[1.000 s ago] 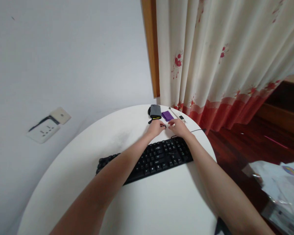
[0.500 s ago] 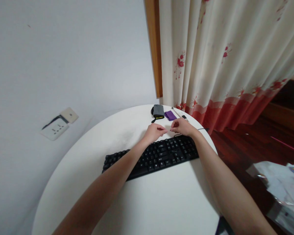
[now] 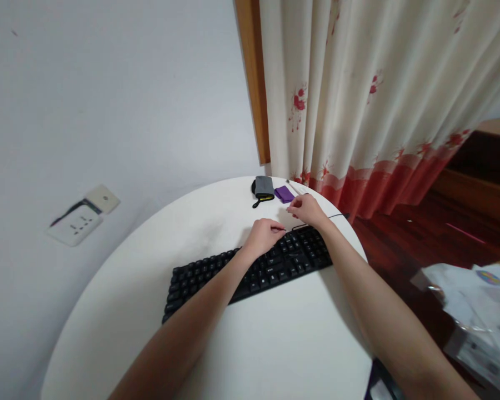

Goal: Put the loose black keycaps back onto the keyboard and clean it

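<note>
A black keyboard (image 3: pixel 275 268) lies at a slant across the white round table, under my left forearm. Above its back edge, my left hand (image 3: pixel 265 235) is closed in a pinch; something tiny seems to be at its fingertips, too small to name. My right hand (image 3: pixel 306 210) is just behind the keyboard's right part, thumb and fingers pinched together, and what they hold, if anything, cannot be made out. A thin black cable (image 3: pixel 336 215) runs from near the fingertips, behind the right wrist, toward the table's right edge. Close to the right hand lies a folded purple cloth (image 3: pixel 284 194).
At the back of the table (image 3: pixel 275 344) sit a grey folded pouch (image 3: pixel 264 188) with a black loop and a pale slim stick-like item (image 3: pixel 295 187). Behind are a wall with a socket (image 3: pixel 75 224) and a flowered curtain (image 3: pixel 358 111). Plastic bags (image 3: pixel 470 300) lie at right.
My left hand has come down closer to the keyboard's back edge. The right hand is now higher than the left, with a wider gap between their fingertips. The whole view has shifted slightly.
</note>
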`<state>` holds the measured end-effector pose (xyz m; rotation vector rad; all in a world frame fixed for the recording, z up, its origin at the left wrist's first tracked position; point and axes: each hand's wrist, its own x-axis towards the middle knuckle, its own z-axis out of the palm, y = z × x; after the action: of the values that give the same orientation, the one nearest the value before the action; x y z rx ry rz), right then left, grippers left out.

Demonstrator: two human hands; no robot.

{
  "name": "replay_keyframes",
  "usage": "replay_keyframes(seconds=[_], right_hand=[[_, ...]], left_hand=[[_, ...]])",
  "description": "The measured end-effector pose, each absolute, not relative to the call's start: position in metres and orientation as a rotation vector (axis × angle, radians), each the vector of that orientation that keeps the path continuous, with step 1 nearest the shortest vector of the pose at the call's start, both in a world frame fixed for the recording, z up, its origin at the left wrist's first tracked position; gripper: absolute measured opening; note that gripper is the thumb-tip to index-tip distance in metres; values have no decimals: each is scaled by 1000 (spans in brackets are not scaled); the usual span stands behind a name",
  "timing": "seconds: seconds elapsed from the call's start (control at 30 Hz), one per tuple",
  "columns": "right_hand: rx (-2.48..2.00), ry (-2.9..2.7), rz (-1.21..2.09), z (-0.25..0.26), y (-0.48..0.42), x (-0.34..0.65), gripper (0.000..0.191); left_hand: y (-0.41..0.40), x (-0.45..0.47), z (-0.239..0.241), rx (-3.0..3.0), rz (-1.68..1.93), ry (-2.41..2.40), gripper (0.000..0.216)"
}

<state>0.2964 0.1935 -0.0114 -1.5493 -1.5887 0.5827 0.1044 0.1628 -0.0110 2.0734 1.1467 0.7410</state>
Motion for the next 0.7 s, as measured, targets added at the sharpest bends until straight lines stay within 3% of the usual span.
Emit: replay_keyframes(seconds=[0.7], right_hand=[[-1452, -1580, 645, -9, 191, 289, 14]], left_hand=[[160, 103, -2, 2231, 641, 1072, 16]])
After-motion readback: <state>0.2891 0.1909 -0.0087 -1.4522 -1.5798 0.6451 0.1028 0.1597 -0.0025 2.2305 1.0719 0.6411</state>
